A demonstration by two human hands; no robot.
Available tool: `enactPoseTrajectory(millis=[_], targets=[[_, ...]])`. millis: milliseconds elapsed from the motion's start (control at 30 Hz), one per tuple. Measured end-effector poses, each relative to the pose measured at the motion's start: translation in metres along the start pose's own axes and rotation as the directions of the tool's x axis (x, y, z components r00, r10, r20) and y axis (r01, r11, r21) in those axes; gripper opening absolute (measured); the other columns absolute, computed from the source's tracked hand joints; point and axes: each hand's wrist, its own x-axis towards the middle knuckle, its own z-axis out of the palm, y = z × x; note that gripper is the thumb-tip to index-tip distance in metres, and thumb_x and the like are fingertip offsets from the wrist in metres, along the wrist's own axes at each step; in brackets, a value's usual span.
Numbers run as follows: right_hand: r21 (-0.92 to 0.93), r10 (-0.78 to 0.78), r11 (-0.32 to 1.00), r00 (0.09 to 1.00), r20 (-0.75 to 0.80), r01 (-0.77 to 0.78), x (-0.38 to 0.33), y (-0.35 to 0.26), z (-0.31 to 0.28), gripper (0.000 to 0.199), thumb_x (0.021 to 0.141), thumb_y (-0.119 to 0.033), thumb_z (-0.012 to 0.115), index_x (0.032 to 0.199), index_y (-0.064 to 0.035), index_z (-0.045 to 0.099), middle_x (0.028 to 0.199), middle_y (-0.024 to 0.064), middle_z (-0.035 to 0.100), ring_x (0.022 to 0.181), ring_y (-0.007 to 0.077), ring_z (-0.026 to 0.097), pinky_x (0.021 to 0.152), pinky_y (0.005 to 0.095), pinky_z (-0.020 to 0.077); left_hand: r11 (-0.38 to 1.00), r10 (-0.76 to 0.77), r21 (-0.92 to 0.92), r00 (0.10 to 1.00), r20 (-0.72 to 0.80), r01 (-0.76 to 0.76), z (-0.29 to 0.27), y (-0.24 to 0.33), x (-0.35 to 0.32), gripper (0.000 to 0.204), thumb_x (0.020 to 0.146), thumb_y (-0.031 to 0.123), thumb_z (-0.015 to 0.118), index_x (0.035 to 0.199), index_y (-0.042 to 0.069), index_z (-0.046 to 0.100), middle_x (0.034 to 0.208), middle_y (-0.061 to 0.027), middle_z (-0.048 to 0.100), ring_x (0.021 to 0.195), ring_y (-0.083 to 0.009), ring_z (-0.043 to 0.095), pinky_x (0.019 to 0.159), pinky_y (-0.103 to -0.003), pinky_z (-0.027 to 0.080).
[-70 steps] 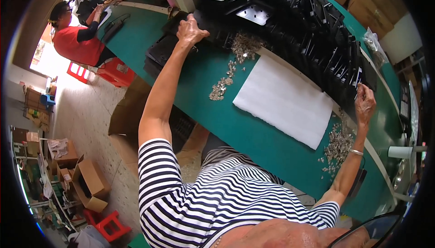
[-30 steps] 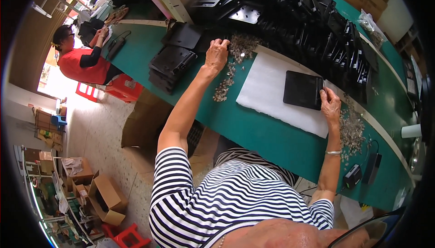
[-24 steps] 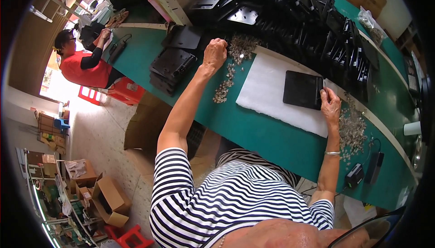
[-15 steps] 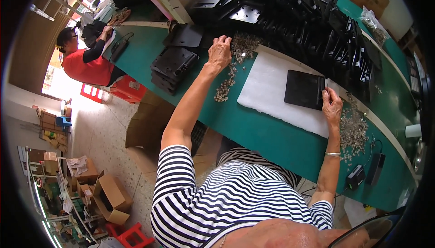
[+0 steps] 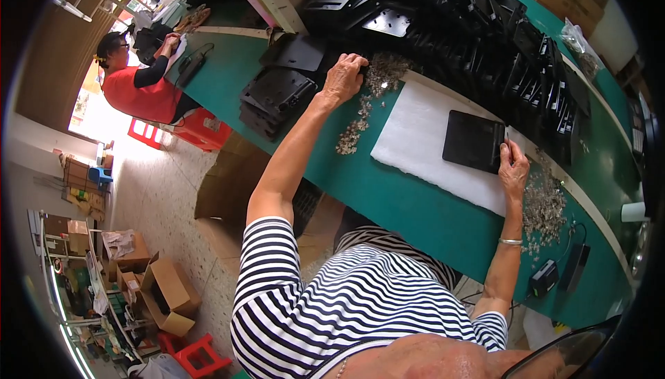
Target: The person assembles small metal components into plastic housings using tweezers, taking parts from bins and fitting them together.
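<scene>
Left hand by metal pieces, right hand at edge of black panel, white sheet beneath, cannot tell if fingers pinch.

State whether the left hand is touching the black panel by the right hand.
Apart: the head view shows green table and white sheet between the left hand and the black panel.

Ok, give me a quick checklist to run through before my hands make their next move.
1. Black plastic panel lying on the white foam sheet: ok.
2. Right hand at the panel's right edge: ok.
3. Left hand beside the left heap of small metal pieces: ok.
4. Piece in the left fingers: cannot tell, too small.
5. Left metal pieces gathered together: not ok, a trail strays toward the table's near edge.
</scene>
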Motion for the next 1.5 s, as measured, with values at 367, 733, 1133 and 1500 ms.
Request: enactPoseTrajectory(millis=[367, 733, 1133, 1500], targets=[[-0.009, 0.056, 0.998, 0.998, -0.011, -0.056, 0.000, 0.005, -0.002, 0.031, 0.095, -0.024, 0.059, 0.112, 0.0006, 0.066, 0.095, 0.0173, 0.069, 0.084, 0.0236, 0.066, 0.075, 0.0334, 0.0515, 0.763, -0.270, 0.565, 0.949, -0.163, 0.315, -0.036, -0.029, -0.014, 0.038, 0.071, 0.014, 0.072, 0.107, 0.006, 0.063, 0.113, -0.0115, 0.056, 0.107, -0.0295, 0.053, 0.085, -0.044, 0.047], [-0.104, -0.092, 0.990, 0.996, -0.018, 0.090, -0.003, -0.013, 0.001, 0.026, 0.095, -0.021, 0.061, 0.109, 0.0003, 0.066, 0.093, 0.0129, 0.064, 0.080, 0.0246, 0.064, 0.073, 0.0348, 0.0518, 0.720, -0.300, 0.610, 0.941, -0.158, 0.332, -0.044, -0.027, -0.003, 0.021, 0.076, 0.010, 0.067, 0.096, 0.003, 0.066, 0.103, -0.0119, 0.059, 0.100, -0.0295, 0.058, 0.075, -0.041, 0.055], [-0.097, -0.099, 0.990, 0.995, -0.002, 0.098, -0.004, -0.014, -0.002, 0.024, 0.094, -0.018, 0.060, 0.109, 0.0006, 0.065, 0.091, 0.0128, 0.063, 0.079, 0.0262, 0.064, 0.071, 0.0363, 0.0511, 0.805, 0.046, 0.489, 0.787, -0.615, 0.335, -0.123, -0.063, -0.028, 0.019, 0.082, 0.004, 0.059, 0.101, 0.005, 0.064, 0.100, -0.0093, 0.062, 0.096, -0.0284, 0.061, 0.068, -0.040, 0.057], [-0.205, -0.057, 0.977, 0.998, 0.030, 0.062, -0.004, -0.039, -0.001, 0.045, 0.084, -0.039, 0.071, 0.106, -0.0004, 0.066, 0.094, 0.0139, 0.063, 0.085, 0.0285, 0.065, 0.075, 0.0375, 0.0513, 0.900, 0.402, 0.107, 0.706, -0.583, -0.423, -0.098, 0.117, -0.063, 0.022, 0.082, -0.010, 0.064, 0.100, 0.002, 0.065, 0.097, -0.0112, 0.066, 0.090, -0.0266, 0.065, 0.075, -0.033, 0.055]])
